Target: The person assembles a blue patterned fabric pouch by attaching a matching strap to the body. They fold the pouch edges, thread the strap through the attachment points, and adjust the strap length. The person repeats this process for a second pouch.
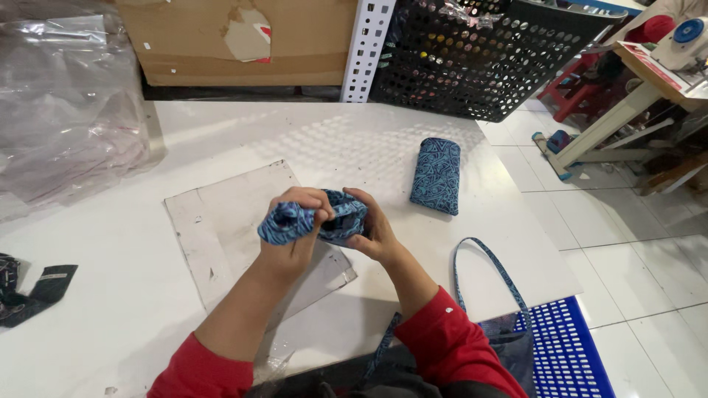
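While both red sleeves [450, 335] reach forward from the bottom edge, a blue patterned strap [493, 264] hangs off the near side of the white table [110, 295], beside a blue perforated crate [568, 346] on the floor. Just ahead, the left hand [295, 228] and the right hand [372, 228] meet over a grey sheet of board [221, 228] lying flat on the table. Between them sits a bunched piece of blue patterned cloth [317, 217]; the left grip is clamped on its left end with fingers curled tight, and the right grip is closed around its right side, thumb on top. At the far left edge lies a scrap of dark fabric [33, 291]. Further out, to the right of the hands and well apart from them, a folded blue patterned pouch [436, 175] rests on the table. Beyond that stand a black perforated basket [479, 66], a white perforated post [365, 48], a cardboard box [236, 40] and crumpled clear plastic [63, 103].
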